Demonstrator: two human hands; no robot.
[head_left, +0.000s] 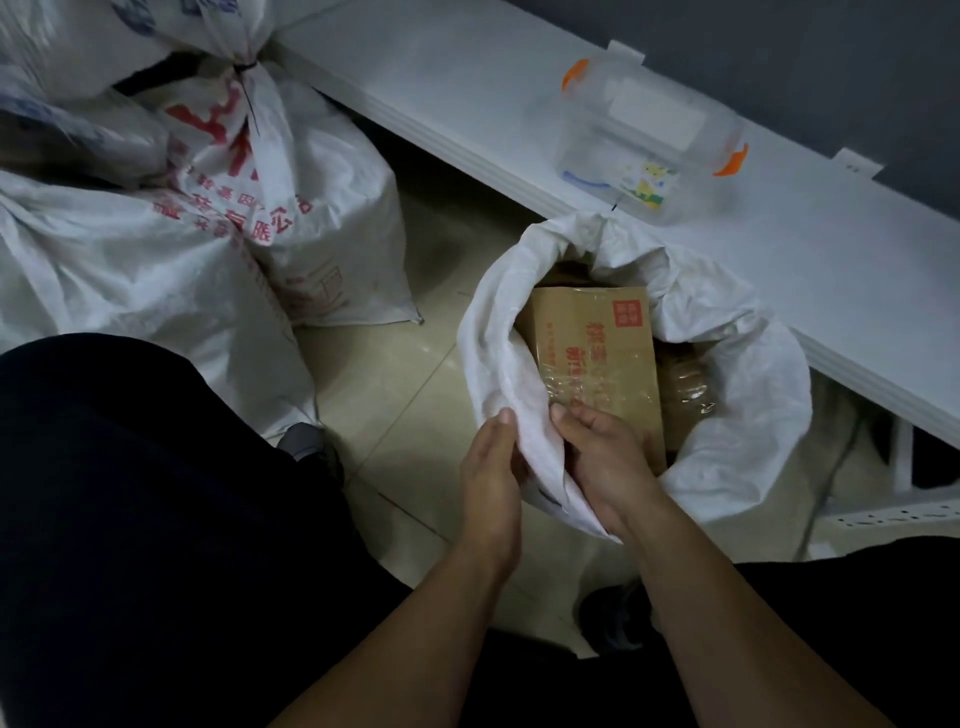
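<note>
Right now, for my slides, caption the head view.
Left hand and right hand pinch the rim of a white sack holding a cardboard box.

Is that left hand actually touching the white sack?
Touching. The head view shows the left hand gripping the folded rim of the white sack.

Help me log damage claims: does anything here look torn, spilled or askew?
Nothing stands out. The taped cardboard box looks intact inside the open sack, whose rim both the left hand and right hand grip; nothing has spilled.
</note>
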